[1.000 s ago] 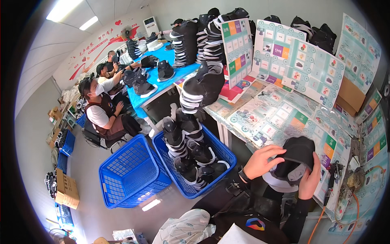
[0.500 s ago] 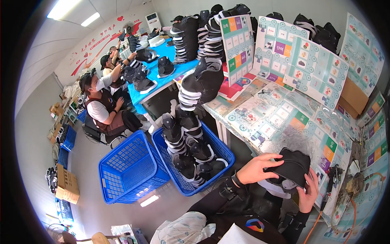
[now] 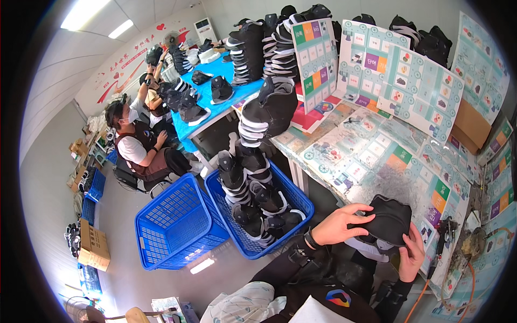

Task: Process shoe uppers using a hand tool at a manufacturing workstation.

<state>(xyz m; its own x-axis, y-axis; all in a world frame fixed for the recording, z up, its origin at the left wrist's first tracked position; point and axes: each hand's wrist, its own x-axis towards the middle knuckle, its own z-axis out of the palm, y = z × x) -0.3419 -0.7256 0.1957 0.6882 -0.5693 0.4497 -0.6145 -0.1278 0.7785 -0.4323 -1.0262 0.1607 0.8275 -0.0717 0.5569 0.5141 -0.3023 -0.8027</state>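
Observation:
Over the near edge of the worktable I hold a black cap (image 3: 385,219) with a pale grey edge showing beneath it. My left hand (image 3: 340,225) grips its left side, thumb and fingers on the black cloth. On the lower right side my right hand (image 3: 412,253) is closed on the cap's rim. The cap's underside is mostly hidden. A tall stack of black caps with grey brims (image 3: 267,110) stands at the table's left corner.
Left of me, a blue basket (image 3: 301,188) holds several stacked caps beside another blue basket (image 3: 180,220). A tool with an orange cord (image 3: 442,237) lies at the right of the worktable (image 3: 350,145). Printed boards stand behind. Co-workers (image 3: 141,145) sit by a blue-covered table (image 3: 207,99).
The cap in my hands has tipped slightly, so less of its grey inside shows. My grip stays almost the same. In the background a co-worker has raised a dark cap.

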